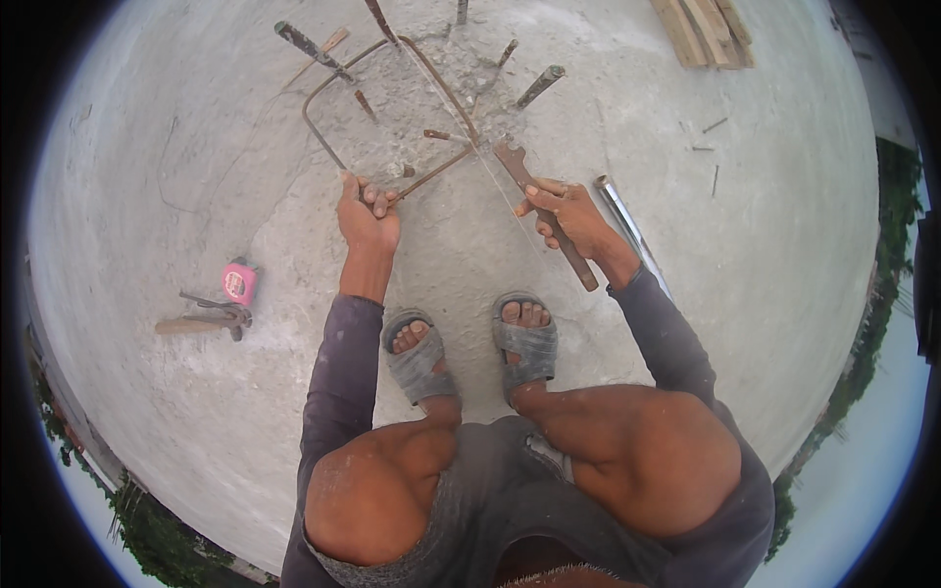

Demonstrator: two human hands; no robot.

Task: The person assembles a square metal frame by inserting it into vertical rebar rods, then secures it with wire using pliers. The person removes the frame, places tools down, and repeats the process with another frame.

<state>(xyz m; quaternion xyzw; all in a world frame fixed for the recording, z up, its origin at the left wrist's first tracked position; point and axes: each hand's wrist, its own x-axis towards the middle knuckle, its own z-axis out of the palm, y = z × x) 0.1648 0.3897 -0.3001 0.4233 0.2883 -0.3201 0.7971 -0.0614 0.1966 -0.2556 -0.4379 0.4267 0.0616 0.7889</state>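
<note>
My left hand (369, 216) is closed around the near left corner of a rusty steel rebar stirrup (431, 176), bent into a rough rectangle. In my right hand (576, 220) is a flat rusty steel bar with a notched end (514, 165), held slantwise. That notched end lies close by the stirrup's near right corner; whether they touch I cannot tell. Several upright rebar stubs (539, 86) rise from the concrete inside and around the stirrup. A thin pale string (505, 186) runs down past the corner toward my right hand.
Left of my feet lie a pink tape measure (238, 282) and a wooden-handled hammer (191, 324). A shiny metal tube (623, 221) rests beside my right wrist. Wooden boards (698, 34) are at the far right, with several loose nails (716, 180) nearer on the concrete floor (784, 245).
</note>
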